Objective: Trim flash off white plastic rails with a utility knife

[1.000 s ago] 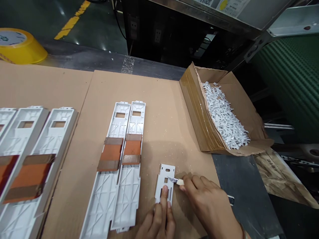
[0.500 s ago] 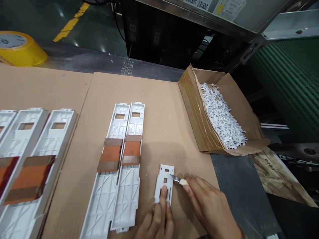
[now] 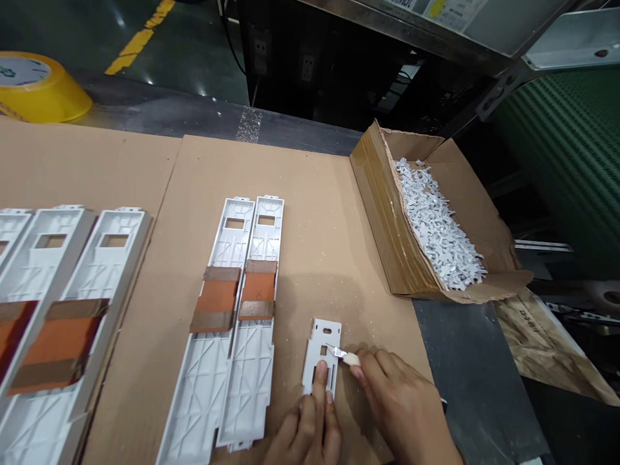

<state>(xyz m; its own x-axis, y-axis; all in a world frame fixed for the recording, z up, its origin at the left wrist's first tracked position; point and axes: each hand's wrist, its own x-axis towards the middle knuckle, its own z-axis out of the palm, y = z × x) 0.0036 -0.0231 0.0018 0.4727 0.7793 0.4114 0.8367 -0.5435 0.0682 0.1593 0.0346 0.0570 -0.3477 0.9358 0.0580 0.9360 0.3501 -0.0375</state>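
**Head view: a craft knife [image 3: 347, 356] is set against a small white plastic plate [image 3: 317, 336]**

The plate lies flat on a tan cardboard sheet [image 3: 310, 194], at the lower centre of the frame, just right of two long white plastic panels [image 3: 203, 387]. It is pinned down from below by the left hand [image 3: 305, 429], whose extended fingers [image 3: 320, 381] are pressed close together, with the index fingertip resting on the plate beside its slot. The right hand [image 3: 402, 407] is held at lower right, and its fingers [image 3: 382, 368] are bunched and pinching the cream handle of the knife. The blade tip is brought to the plate's right side, near its small square window.

The two panels are laid side by side, each crossed by an orange-brown strip [image 3: 216, 297]. Similar panels [image 3: 111, 258] are lined up at the left edge of the frame. At the upper right, an open cardboard box [image 3: 387, 219] is filled with small white plastic pieces [image 3: 436, 219]. A yellow tape roll [image 3: 39, 90] is seen at the upper left, beyond the cardboard.
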